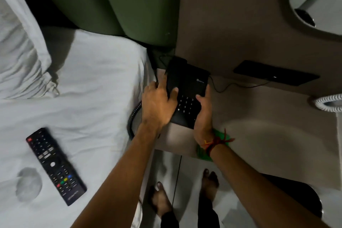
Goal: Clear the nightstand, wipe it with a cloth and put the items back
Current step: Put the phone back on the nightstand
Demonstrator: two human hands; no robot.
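A black desk telephone (187, 83) with a keypad sits at the left end of the brown nightstand (259, 135). My left hand (157, 105) grips the phone's left side over the handset, and my right hand (203, 114) holds its right edge. A coiled black cord (132, 118) hangs off the phone's left side, between nightstand and bed. A green cloth (203, 152) lies on the nightstand's front edge, mostly hidden under my right wrist. A black TV remote (55, 164) lies on the white bed sheet at the lower left.
The white bed (92, 89) with a pillow (18, 52) fills the left. A green padded headboard (111, 2) stands behind it. A black wall panel (275, 74) with a thin cable sits above the nightstand. A white coiled cord (327, 103) shows at the right edge. My bare feet (185, 198) stand on the pale floor.
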